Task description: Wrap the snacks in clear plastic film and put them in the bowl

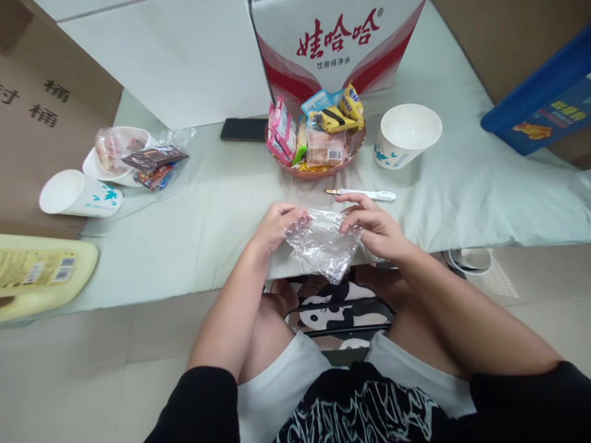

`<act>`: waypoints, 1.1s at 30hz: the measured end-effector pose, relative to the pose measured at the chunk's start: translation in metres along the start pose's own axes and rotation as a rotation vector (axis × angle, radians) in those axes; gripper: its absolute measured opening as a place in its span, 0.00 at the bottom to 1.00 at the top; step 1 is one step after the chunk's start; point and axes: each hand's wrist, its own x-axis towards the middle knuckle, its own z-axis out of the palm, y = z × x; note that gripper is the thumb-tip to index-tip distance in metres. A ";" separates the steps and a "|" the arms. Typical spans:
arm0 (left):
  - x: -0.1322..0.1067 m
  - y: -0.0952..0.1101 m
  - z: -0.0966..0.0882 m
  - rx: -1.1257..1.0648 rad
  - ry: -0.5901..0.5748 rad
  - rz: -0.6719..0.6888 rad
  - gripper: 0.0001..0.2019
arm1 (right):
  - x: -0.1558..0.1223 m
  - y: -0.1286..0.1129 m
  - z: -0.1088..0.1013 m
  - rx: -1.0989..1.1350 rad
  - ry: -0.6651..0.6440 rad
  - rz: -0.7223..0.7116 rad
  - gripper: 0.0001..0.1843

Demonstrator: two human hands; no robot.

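Observation:
A crumpled clear plastic bag (325, 243) hangs between my two hands at the table's front edge. My left hand (279, 224) pinches its upper left corner between thumb and fingers. At the right side of the bag, my right hand (372, 224) has its fingers bent around the film, the index finger stretched out above it. Just beyond that hand lies a white-handled craft knife (376, 195) with its blade pointing left. Behind it stands a basket (309, 174) filled with wrapped snacks (327, 141).
A white paper cup (409, 135) stands right of the basket, a black phone (243, 130) left of it. Further left are a tipped paper cup (80, 194), a white bowl (99, 166) and bagged snacks (159, 163). Boxes (337, 46) line the back; a yellow jug (46, 274) lies front left.

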 end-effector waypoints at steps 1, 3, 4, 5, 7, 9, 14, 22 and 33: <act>0.000 -0.001 0.000 0.013 0.008 0.024 0.13 | 0.000 0.001 -0.001 0.018 -0.023 0.005 0.07; 0.000 -0.002 0.000 -0.018 0.005 0.056 0.14 | 0.000 0.003 -0.002 0.067 -0.025 0.013 0.08; -0.001 -0.002 0.000 -0.049 -0.002 0.065 0.15 | 0.001 0.004 -0.002 0.090 0.004 0.020 0.09; -0.001 -0.002 -0.001 -0.077 -0.011 0.069 0.16 | 0.001 0.006 -0.001 0.114 0.050 0.038 0.10; -0.002 -0.002 0.000 -0.104 -0.033 0.072 0.17 | 0.003 0.009 0.003 0.169 0.160 0.126 0.10; -0.002 -0.001 0.000 -0.112 -0.047 0.087 0.18 | 0.005 0.009 0.008 0.224 0.223 0.262 0.18; -0.005 0.004 0.000 -0.233 0.029 0.123 0.28 | 0.009 0.003 0.015 0.241 0.152 0.410 0.33; -0.003 0.000 0.004 -0.156 -0.040 -0.118 0.24 | 0.014 0.000 0.017 0.418 0.333 0.310 0.38; -0.004 -0.002 0.009 -0.022 0.094 0.018 0.07 | 0.011 0.002 0.016 0.115 0.213 0.363 0.11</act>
